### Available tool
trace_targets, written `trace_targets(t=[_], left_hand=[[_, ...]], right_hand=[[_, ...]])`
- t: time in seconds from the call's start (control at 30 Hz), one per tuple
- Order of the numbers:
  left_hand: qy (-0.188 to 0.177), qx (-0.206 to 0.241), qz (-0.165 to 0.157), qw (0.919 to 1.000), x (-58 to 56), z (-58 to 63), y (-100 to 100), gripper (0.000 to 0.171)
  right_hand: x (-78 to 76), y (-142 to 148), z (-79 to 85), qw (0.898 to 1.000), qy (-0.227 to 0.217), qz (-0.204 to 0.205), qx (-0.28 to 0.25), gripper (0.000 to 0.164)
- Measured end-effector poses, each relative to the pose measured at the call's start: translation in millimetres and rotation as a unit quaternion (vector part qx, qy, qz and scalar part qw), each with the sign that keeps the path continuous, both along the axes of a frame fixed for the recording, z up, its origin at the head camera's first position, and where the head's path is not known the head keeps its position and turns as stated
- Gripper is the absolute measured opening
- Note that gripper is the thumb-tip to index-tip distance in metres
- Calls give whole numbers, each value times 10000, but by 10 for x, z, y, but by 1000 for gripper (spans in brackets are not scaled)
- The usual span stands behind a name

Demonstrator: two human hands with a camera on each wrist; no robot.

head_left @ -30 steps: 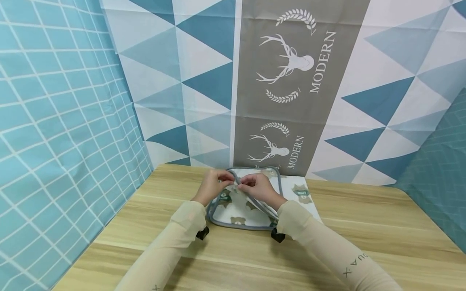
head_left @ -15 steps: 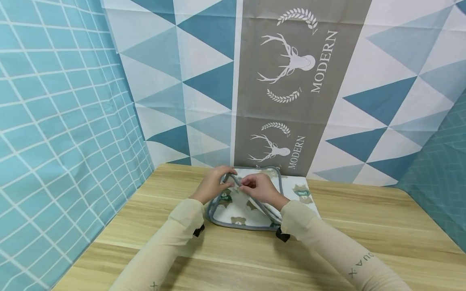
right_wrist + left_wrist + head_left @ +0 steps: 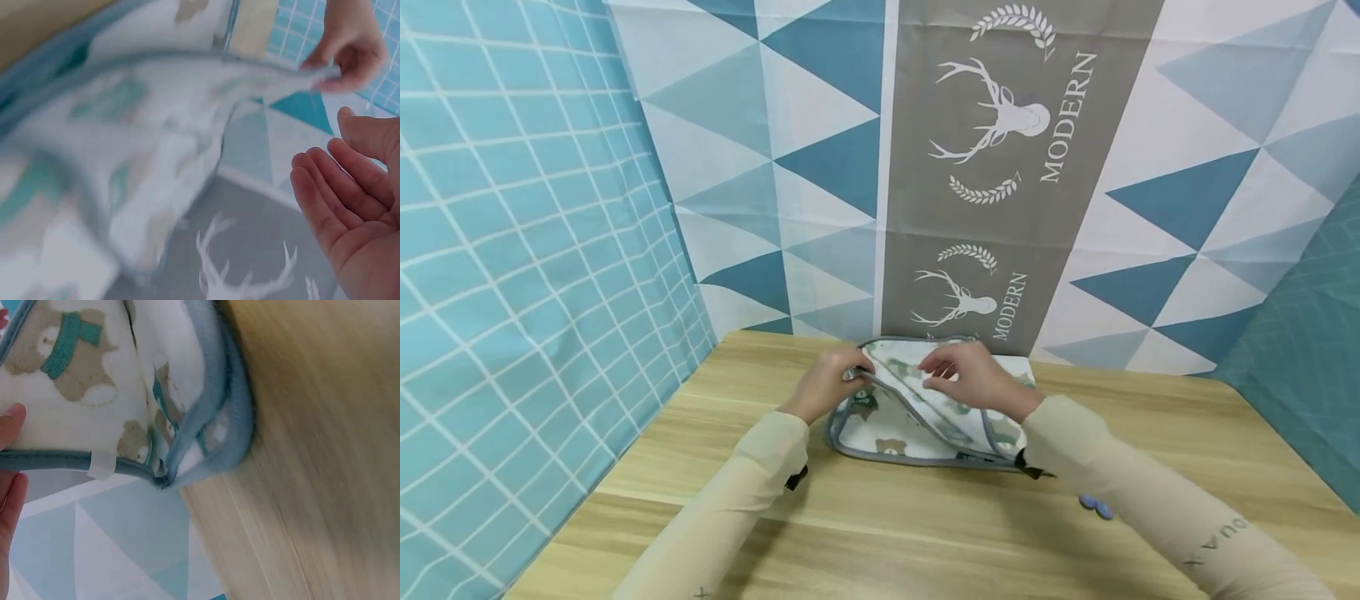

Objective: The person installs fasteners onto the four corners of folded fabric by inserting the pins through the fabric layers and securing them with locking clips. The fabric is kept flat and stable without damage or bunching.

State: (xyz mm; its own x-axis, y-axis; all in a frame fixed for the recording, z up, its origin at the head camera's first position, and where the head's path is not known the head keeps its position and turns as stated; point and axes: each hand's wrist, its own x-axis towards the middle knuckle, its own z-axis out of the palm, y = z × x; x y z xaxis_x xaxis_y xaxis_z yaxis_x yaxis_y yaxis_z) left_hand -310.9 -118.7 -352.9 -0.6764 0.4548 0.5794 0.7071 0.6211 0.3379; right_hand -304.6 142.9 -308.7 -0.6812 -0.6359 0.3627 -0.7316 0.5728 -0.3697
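- the bear-printed cloth [image 3: 891, 427] lies in layers on the wooden table [image 3: 850, 533], near the foot of the patterned wall covering [image 3: 823, 196]; one upper edge is lifted off the layers below.
- the left hand [image 3: 827, 383] pinches that edge near its far left end, thumb on one face, fingers on the other.
- the right hand [image 3: 976, 375] hangs over the cloth with fingers loosely bent, apart from it, holding nothing.
- the fabric looks light, soft and limp, so it should sag wherever it lacks support; its fuzzy face should not slip much.
- the best hold is probably the grey-blue edging [image 3: 56, 460], thicker and firmer than the panel; the small white tag [image 3: 102, 465] on it looks too flimsy to pull by.
- a small blue thing [image 3: 1096, 506], too small to identify, lies on the table beside the right sleeve [image 3: 1135, 483].
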Motion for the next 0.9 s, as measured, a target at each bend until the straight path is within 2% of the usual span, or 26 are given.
trace_targets(t=[0.13,0.3,0.4,0.53,0.67,0.8,0.9], left_hand=[[-20,-44,53,10000,20,14,-32,12],[-45,13,111,9999,21,10,-37,11],[-74,57,95,9999,20,3,-46,10],[-91,77,37,9999,-6,-10,-31,9],[-90,36,63,9999,-23,-11,-30,10],[-103,-15,53,9999,-31,-6,-17,11],[-181,-16,38,9998,-28,-7,-1,11]], right_hand=[[40,345,97,9984,372,-56,422,19],[216,807,34,9918,572,109,1137,17],[362,1067,-60,9851,303,277,1669,18],[543,1351,-220,9791,-314,310,1987,20],[664,1487,-351,9777,-684,225,1974,23],[744,1558,-436,9768,-1073,-85,1853,26],[785,1605,-497,9767,-1185,-321,1760,28]])
